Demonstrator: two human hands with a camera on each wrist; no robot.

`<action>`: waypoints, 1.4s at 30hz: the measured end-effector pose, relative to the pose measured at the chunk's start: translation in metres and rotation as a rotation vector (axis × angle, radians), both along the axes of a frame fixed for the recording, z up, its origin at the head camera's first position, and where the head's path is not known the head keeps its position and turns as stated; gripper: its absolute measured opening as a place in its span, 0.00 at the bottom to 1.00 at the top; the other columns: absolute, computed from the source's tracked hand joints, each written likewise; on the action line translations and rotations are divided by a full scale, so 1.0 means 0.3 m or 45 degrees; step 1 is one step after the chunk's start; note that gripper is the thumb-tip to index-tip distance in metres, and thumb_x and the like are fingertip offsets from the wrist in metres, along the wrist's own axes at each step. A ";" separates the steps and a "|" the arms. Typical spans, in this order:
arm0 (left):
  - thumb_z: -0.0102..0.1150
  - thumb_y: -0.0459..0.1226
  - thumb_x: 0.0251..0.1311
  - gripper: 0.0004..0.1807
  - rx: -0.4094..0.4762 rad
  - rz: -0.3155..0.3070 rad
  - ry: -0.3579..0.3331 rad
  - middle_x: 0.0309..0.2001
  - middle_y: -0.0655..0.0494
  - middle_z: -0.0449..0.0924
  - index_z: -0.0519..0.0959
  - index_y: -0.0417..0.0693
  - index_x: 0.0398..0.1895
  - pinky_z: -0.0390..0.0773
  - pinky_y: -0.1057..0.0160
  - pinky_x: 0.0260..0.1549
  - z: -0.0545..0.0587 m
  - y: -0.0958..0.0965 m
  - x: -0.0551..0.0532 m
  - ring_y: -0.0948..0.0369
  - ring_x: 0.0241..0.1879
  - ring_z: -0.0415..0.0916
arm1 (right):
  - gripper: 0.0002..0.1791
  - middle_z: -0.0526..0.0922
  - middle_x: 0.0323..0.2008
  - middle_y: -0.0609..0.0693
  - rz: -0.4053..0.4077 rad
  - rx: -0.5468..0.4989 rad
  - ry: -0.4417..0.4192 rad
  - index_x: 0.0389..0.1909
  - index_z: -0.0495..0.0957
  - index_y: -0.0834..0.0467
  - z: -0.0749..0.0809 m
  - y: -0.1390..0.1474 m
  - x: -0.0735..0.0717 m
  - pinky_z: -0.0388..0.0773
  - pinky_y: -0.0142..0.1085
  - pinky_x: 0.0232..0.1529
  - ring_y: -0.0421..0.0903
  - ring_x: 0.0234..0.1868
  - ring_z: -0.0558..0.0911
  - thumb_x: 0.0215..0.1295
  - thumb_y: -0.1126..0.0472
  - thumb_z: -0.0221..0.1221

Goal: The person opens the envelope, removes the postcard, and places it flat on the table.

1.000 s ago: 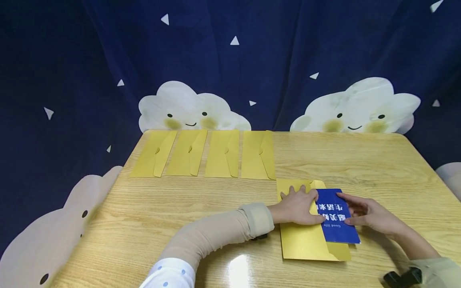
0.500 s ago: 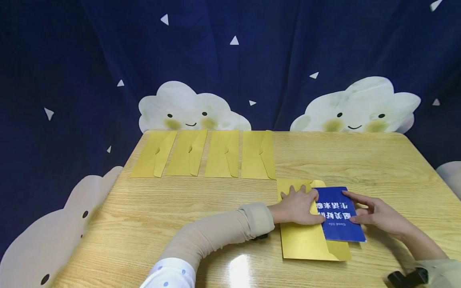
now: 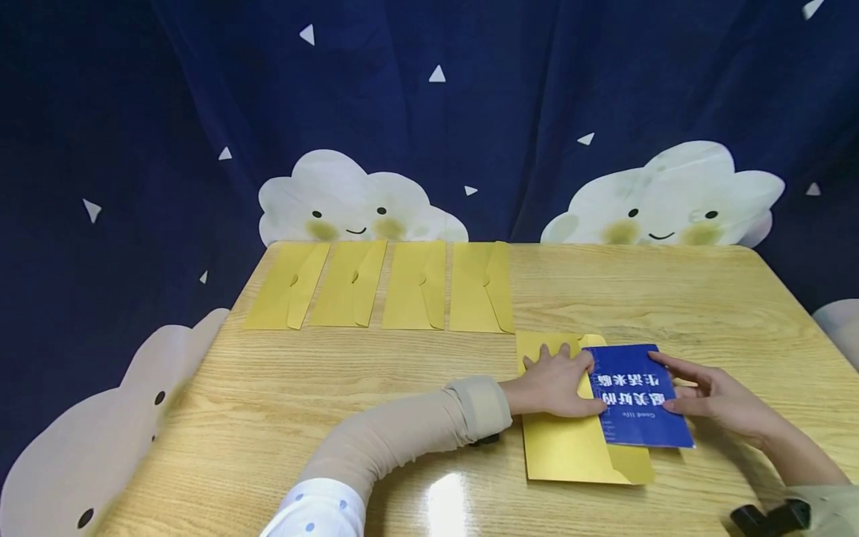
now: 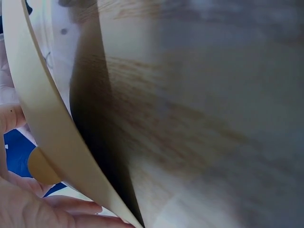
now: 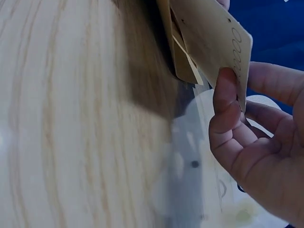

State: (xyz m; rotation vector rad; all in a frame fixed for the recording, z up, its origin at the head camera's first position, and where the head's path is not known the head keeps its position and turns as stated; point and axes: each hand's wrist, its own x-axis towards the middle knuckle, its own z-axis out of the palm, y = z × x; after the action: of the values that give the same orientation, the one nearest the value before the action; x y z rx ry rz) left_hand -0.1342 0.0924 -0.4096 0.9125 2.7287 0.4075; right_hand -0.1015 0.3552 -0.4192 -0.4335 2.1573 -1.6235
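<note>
A blue printed card (image 3: 644,429) with white lettering sticks out of the right side of a yellow envelope (image 3: 567,455). My left hand (image 3: 553,384) presses on the envelope with spread fingers, its thumb at the envelope's opening beside the card. With thumb and fingers, my right hand (image 3: 725,406) pinches the card's right edge. In the right wrist view, the card's pale underside (image 5: 213,40) carries looped pen marks, and the right hand (image 5: 266,147) grips its edge. The left wrist view has the pale envelope (image 4: 66,133) curving past the left hand (image 4: 28,204).
Several yellow envelopes (image 3: 479,291) lie in a row along the back left of the wooden table (image 3: 268,418), flaps towards the right. A dark blue curtain (image 3: 503,97) with cloud shapes hangs behind the table. A black strap piece (image 3: 772,516) sits by the right wrist.
The right hand has moved to the right with the card, and more of the card's print shows outside the envelope. The left hand and the envelope have stayed in place.
</note>
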 end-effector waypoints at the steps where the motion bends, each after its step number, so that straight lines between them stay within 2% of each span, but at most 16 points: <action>1: 0.54 0.63 0.49 0.22 -0.001 0.000 0.000 0.45 0.59 0.68 0.64 0.66 0.41 0.69 0.39 0.41 0.000 0.001 0.000 0.45 0.53 0.67 | 0.38 0.70 0.48 0.28 -0.008 0.019 0.010 0.69 0.55 0.49 0.003 0.005 0.001 0.79 0.38 0.31 0.44 0.37 0.81 0.59 0.73 0.55; 5: 0.53 0.63 0.49 0.23 -0.014 0.001 -0.007 0.51 0.58 0.69 0.65 0.66 0.43 0.68 0.38 0.43 0.002 0.002 0.000 0.42 0.57 0.64 | 0.39 0.67 0.48 0.27 -0.066 0.118 0.069 0.69 0.54 0.49 0.008 0.023 0.007 0.78 0.36 0.30 0.42 0.35 0.81 0.59 0.73 0.55; 7: 0.53 0.63 0.49 0.23 -0.019 0.003 -0.012 0.51 0.57 0.69 0.66 0.66 0.45 0.67 0.38 0.43 0.002 0.003 0.000 0.42 0.58 0.62 | 0.39 0.65 0.48 0.30 -0.098 0.165 0.094 0.69 0.54 0.50 0.008 0.028 0.008 0.78 0.37 0.30 0.42 0.36 0.81 0.58 0.73 0.56; 8: 0.53 0.63 0.49 0.23 -0.024 0.004 -0.014 0.51 0.58 0.69 0.66 0.67 0.45 0.67 0.38 0.43 0.002 0.003 0.000 0.42 0.58 0.62 | 0.39 0.64 0.49 0.33 -0.119 0.187 0.104 0.69 0.54 0.51 0.008 0.030 0.008 0.78 0.37 0.30 0.42 0.35 0.81 0.58 0.73 0.56; 11: 0.53 0.63 0.49 0.23 -0.040 0.002 -0.019 0.49 0.59 0.69 0.66 0.67 0.44 0.67 0.38 0.44 0.004 0.003 0.000 0.42 0.58 0.62 | 0.40 0.62 0.54 0.52 -0.154 0.237 0.112 0.70 0.52 0.51 0.009 0.035 0.006 0.78 0.38 0.30 0.42 0.36 0.80 0.58 0.72 0.56; 13: 0.54 0.63 0.49 0.23 -0.063 -0.004 -0.020 0.47 0.59 0.68 0.66 0.66 0.43 0.67 0.38 0.43 0.005 0.004 0.000 0.43 0.57 0.63 | 0.40 0.60 0.54 0.58 -0.171 0.259 0.113 0.70 0.51 0.51 0.011 0.039 0.004 0.78 0.37 0.30 0.40 0.36 0.80 0.59 0.71 0.56; 15: 0.53 0.64 0.49 0.22 -0.097 -0.010 -0.019 0.46 0.58 0.68 0.67 0.66 0.42 0.67 0.38 0.43 0.008 0.008 0.000 0.43 0.57 0.63 | 0.40 0.61 0.55 0.54 -0.173 0.261 0.121 0.70 0.51 0.51 0.013 0.045 0.003 0.78 0.37 0.31 0.39 0.37 0.79 0.59 0.71 0.56; 16: 0.53 0.64 0.49 0.22 -0.116 -0.011 -0.019 0.47 0.58 0.68 0.67 0.66 0.42 0.67 0.38 0.43 0.009 0.010 0.000 0.42 0.57 0.62 | 0.40 0.62 0.54 0.48 -0.174 0.258 0.127 0.70 0.51 0.51 0.014 0.047 0.002 0.78 0.36 0.31 0.38 0.37 0.79 0.59 0.72 0.55; 19: 0.52 0.65 0.48 0.23 -0.185 -0.009 -0.025 0.52 0.56 0.67 0.68 0.67 0.43 0.67 0.37 0.44 0.011 0.019 0.001 0.41 0.59 0.59 | 0.39 0.62 0.49 0.32 -0.169 0.239 0.152 0.70 0.52 0.51 0.016 0.055 -0.001 0.78 0.35 0.31 0.37 0.38 0.79 0.59 0.73 0.55; 21: 0.51 0.66 0.48 0.25 -0.234 -0.010 -0.032 0.58 0.54 0.64 0.69 0.69 0.47 0.66 0.37 0.45 0.011 0.025 0.002 0.41 0.61 0.56 | 0.39 0.62 0.48 0.28 -0.169 0.232 0.164 0.70 0.52 0.51 0.018 0.061 -0.001 0.78 0.35 0.31 0.36 0.38 0.78 0.59 0.73 0.55; 26: 0.49 0.67 0.49 0.34 -0.346 -0.027 -0.063 0.67 0.52 0.54 0.63 0.73 0.61 0.62 0.37 0.49 0.001 0.040 0.003 0.41 0.65 0.49 | 0.39 0.62 0.48 0.25 -0.185 0.219 0.144 0.70 0.51 0.49 0.019 0.079 0.001 0.78 0.34 0.33 0.33 0.40 0.77 0.60 0.73 0.53; 32: 0.49 0.67 0.49 0.35 -0.412 -0.055 -0.032 0.67 0.52 0.53 0.61 0.76 0.63 0.63 0.37 0.49 -0.019 0.048 0.008 0.42 0.65 0.50 | 0.38 0.63 0.48 0.25 -0.199 0.215 0.134 0.70 0.51 0.49 0.011 0.089 0.002 0.78 0.35 0.32 0.34 0.39 0.77 0.62 0.73 0.52; 37: 0.48 0.67 0.50 0.35 -0.468 -0.077 0.019 0.68 0.53 0.53 0.58 0.78 0.64 0.65 0.39 0.48 -0.012 0.044 0.013 0.43 0.64 0.51 | 0.37 0.64 0.48 0.26 -0.185 0.203 0.144 0.70 0.51 0.49 0.012 0.090 0.001 0.78 0.35 0.32 0.35 0.39 0.78 0.62 0.73 0.51; 42: 0.48 0.65 0.53 0.34 -0.444 -0.116 0.038 0.68 0.54 0.54 0.57 0.76 0.65 0.65 0.41 0.48 -0.004 0.029 0.009 0.44 0.65 0.52 | 0.38 0.64 0.48 0.27 -0.201 0.189 0.152 0.70 0.53 0.48 0.012 0.090 0.001 0.78 0.35 0.31 0.34 0.39 0.77 0.61 0.74 0.51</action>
State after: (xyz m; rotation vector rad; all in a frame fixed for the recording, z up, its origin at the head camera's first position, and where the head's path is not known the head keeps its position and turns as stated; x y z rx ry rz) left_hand -0.1314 0.1010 -0.4109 0.9437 2.6512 -0.0990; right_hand -0.1011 0.3824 -0.4155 -0.3296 2.4363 -1.5384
